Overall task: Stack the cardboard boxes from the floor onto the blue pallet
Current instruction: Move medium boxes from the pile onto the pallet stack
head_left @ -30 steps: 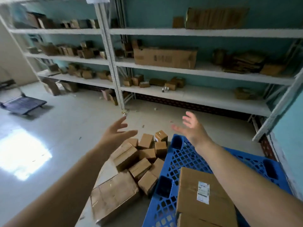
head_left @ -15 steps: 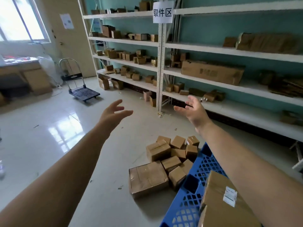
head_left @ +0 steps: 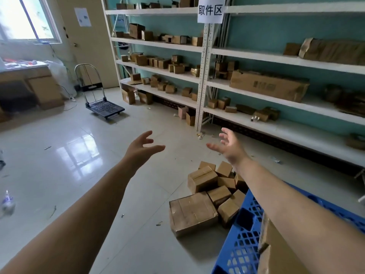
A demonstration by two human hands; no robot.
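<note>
Boxes on floor left of pallet — shelves behind, cart far left.

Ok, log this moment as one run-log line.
left hand: open, empty | right hand: open, empty | floor boxes: piled beside blue pallet | box on pallet: one visible

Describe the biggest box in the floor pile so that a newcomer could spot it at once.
Find the blue pallet at lower right; a pile of cardboard boxes lies on the floor against its left edge. The largest box is the pile's nearest one, broad, flat and taped, far bigger than the small cartons behind it.
</note>
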